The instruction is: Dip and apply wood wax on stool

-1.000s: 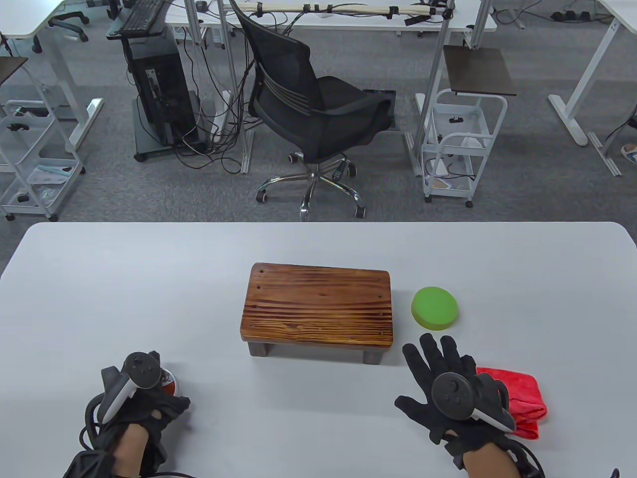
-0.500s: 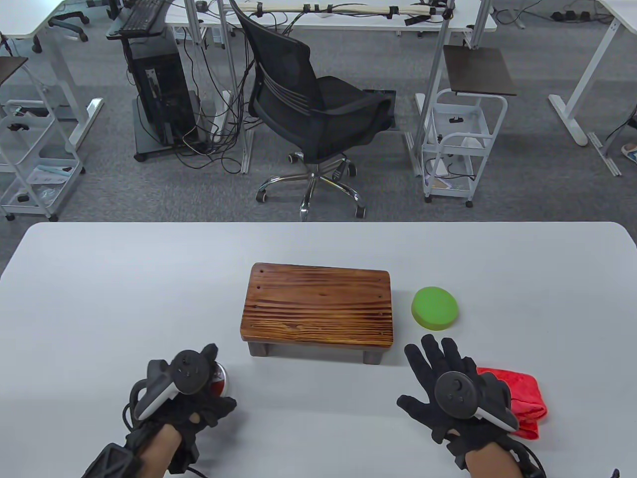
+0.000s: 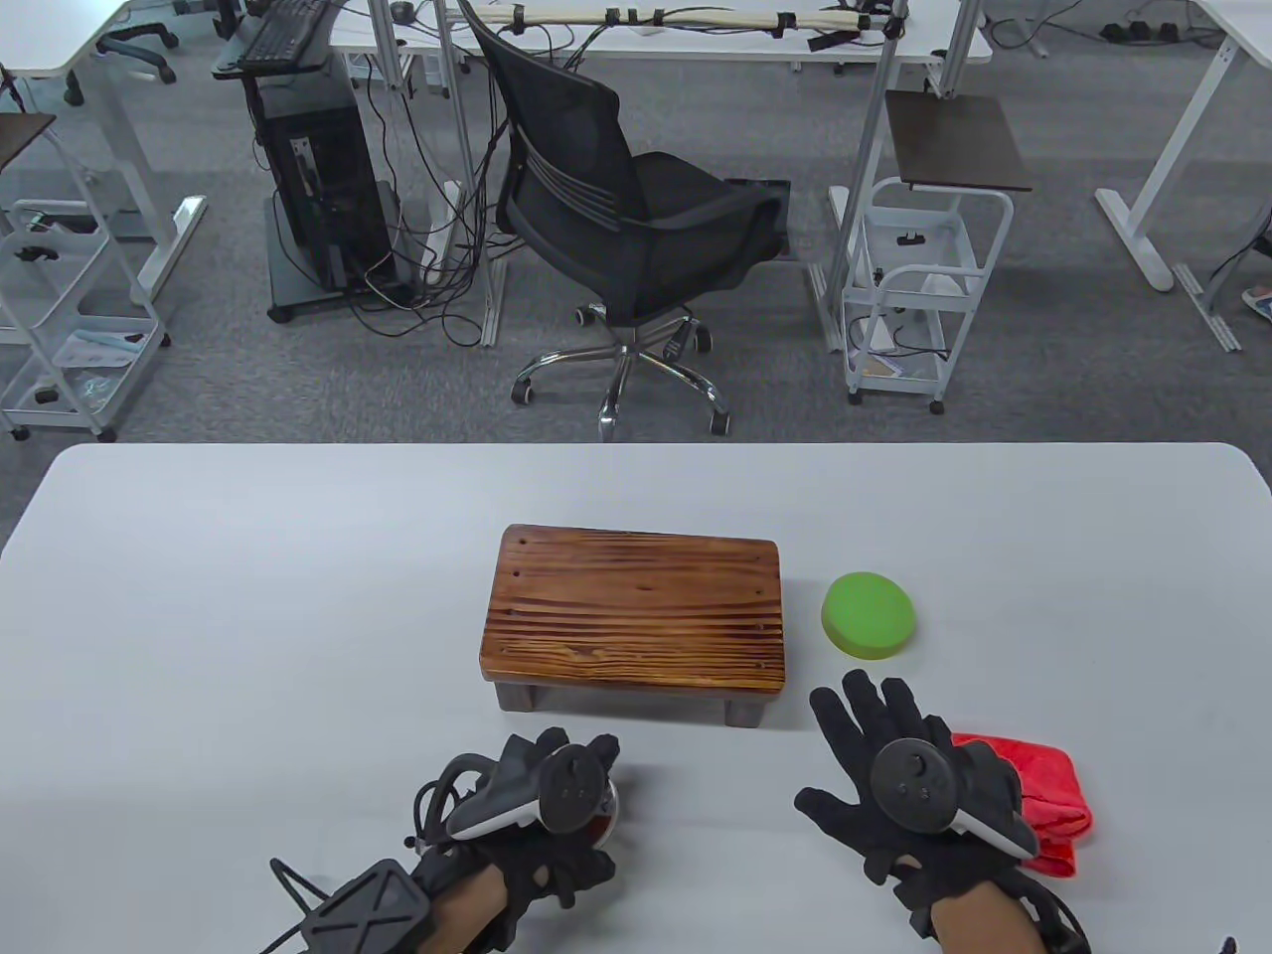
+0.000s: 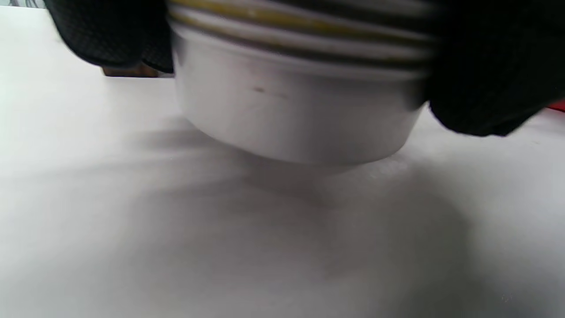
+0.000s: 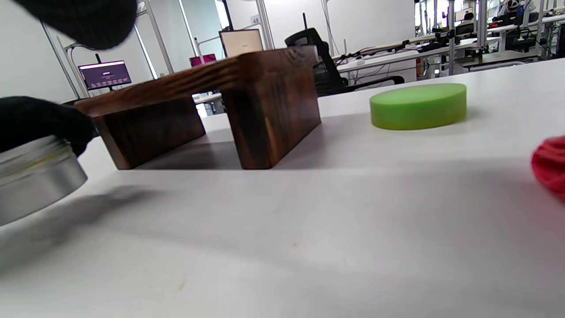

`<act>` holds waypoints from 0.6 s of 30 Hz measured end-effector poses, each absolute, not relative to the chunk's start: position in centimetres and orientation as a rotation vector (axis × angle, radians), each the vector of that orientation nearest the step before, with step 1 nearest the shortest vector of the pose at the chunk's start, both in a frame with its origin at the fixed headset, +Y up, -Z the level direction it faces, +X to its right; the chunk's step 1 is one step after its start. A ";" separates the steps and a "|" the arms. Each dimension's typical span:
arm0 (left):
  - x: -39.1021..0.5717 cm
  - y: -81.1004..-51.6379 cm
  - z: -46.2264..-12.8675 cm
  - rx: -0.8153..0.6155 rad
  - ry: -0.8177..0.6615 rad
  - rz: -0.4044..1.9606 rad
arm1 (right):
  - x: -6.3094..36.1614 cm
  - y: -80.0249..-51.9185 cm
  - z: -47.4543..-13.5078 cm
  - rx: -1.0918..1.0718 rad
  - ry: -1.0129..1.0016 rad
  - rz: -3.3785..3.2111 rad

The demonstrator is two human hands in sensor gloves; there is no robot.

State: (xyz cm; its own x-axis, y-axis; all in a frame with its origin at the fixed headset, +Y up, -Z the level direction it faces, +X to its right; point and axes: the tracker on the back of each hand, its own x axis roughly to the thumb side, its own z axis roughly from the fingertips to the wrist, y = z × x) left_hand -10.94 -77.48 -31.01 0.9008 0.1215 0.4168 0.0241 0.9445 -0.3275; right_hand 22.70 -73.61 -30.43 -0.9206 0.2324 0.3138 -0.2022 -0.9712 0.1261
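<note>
A low dark wooden stool (image 3: 634, 616) stands at the table's middle, also seen in the right wrist view as the stool (image 5: 212, 110). My left hand (image 3: 556, 785) grips a round silver wax tin (image 4: 300, 97) from above, just in front of the stool; the tin (image 5: 35, 176) is tilted and lifted slightly off the table. A green round sponge pad (image 3: 870, 613) lies right of the stool. My right hand (image 3: 884, 755) rests flat with fingers spread in front of the pad, holding nothing. A red cloth (image 3: 1043, 795) lies under its right side.
The white table (image 3: 248, 616) reaches from the near edge to a rounded far edge. Beyond it stand a black office chair (image 3: 616, 219), a white trolley (image 3: 919, 288) and desks on grey carpet.
My left hand has carried the wax tin from the table's near left rightward to just in front of the stool. The right hand has stayed in place.
</note>
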 end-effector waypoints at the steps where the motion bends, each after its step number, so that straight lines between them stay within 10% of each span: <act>1: -10.4 -77.7 -31.2 -0.335 -0.457 0.049 | 22.7 -73.6 -30.4 0.486 0.138 2.873; 18: -9.1 -79.4 -31.8 -0.395 -0.490 0.021 | 22.9 -73.6 -30.5 0.481 0.170 2.869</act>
